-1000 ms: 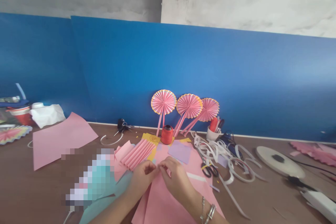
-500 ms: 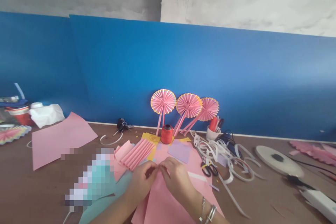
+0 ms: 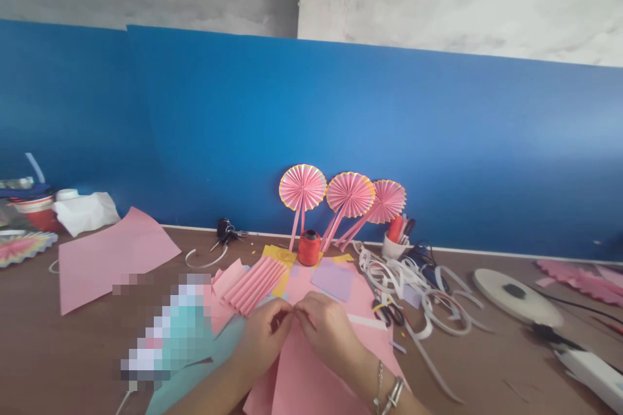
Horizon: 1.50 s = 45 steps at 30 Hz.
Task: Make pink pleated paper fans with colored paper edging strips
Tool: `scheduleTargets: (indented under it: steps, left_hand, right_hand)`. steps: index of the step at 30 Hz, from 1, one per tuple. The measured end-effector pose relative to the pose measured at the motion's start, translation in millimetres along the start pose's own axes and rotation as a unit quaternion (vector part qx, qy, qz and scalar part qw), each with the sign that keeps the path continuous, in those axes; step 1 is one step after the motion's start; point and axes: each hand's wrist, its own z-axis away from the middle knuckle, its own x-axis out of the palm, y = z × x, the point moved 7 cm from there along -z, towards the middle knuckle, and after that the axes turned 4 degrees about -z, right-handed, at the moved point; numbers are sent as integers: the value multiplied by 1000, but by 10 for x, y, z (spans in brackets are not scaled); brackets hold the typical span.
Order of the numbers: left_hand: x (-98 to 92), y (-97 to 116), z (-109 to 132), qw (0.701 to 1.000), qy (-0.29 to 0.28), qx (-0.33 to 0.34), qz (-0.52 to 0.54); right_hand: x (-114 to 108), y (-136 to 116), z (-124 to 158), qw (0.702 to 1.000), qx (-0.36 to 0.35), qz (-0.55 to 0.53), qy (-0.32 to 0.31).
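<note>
My left hand (image 3: 267, 331) and my right hand (image 3: 327, 324) meet fingertip to fingertip over pink paper sheets (image 3: 311, 382). Both are closed in a pinch; whatever lies between the fingertips is too small or hidden to make out. A white strip (image 3: 367, 322) lies across the pink paper, right of my right hand. Just beyond my left hand rests a pleated pink paper (image 3: 256, 285). A lilac paper square (image 3: 333, 279) and a red spool of thread (image 3: 309, 249) sit farther back. Black-handled scissors (image 3: 388, 312) lie to the right.
Several pink pleated paper fans (image 3: 302, 188) lean on the blue panel (image 3: 233, 123). Curled white strips (image 3: 389, 275) heap beside a white cup (image 3: 393, 246). A pale oval device (image 3: 518, 298) with a cable stands right. At left lie a pink sheet (image 3: 117, 259) and keys (image 3: 226, 231).
My right wrist has shifted very slightly right and down. Both hands keep their pinch in the same place; nothing else has visibly moved.
</note>
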Motion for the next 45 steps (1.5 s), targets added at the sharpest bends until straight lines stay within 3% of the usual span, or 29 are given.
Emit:
scheduleTargets:
  steps: [22,34,38,41,45]
  left_hand:
    - [44,-3,18,999,-29,8,-29]
    - [30,8,34,1000,-19,-3,-8]
    - [14,9,22,1000,-6,-1,12]
    - [-20,-54,-4,999,17,-23,41]
    - [-53,-190,-41,993,44,-72,88]
  right_hand:
    - [4,-24,6,997,-31,71,-8]
    - [-8,27,-18,999,24,-24,15]
    - [10,127,-22,991,85,-91,42]
    - [-102,301,-56,980,141,-126,65]
    - [-478,582,-115,969,185,-113,115]
